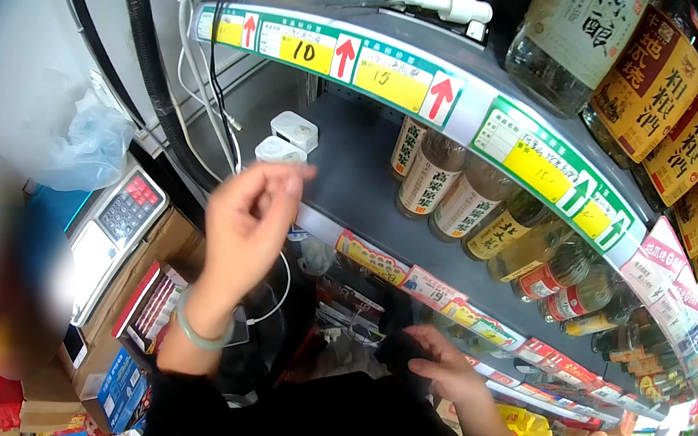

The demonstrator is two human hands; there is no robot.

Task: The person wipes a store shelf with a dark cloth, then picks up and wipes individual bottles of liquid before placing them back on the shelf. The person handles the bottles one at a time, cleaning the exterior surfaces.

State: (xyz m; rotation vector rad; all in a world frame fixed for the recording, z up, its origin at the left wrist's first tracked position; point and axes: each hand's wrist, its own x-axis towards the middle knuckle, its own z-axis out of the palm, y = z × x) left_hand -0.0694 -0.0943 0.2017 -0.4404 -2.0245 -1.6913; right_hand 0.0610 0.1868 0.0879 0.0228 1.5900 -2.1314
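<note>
My left hand (pixel 250 218), with a pale green bangle (pixel 202 331) on its wrist, is raised in front of the shelf. Its fingers curl in, thumb and forefinger close together, and I see nothing held. Just beyond the fingertips, two small white rounded boxes, a farther box (pixel 294 130) and a nearer box (pixel 280 151), sit on the grey shelf (pixel 348 160). Lower right, my right hand (pixel 448 368) grips a soft black thing, seemingly a cloth (pixel 400 353), near the lower shelf edge. Part of this cloth blends into my dark clothing.
Glass bottles (pixel 432 176) line the shelf to the right; larger bottles (pixel 647 94) stand above. Price labels (pixel 344 57) run along the edge. Black and white cables (pixel 214 103) hang at left, near a scale (pixel 114 227), cardboard boxes (pixel 48 390) and a plastic bag (pixel 85 144).
</note>
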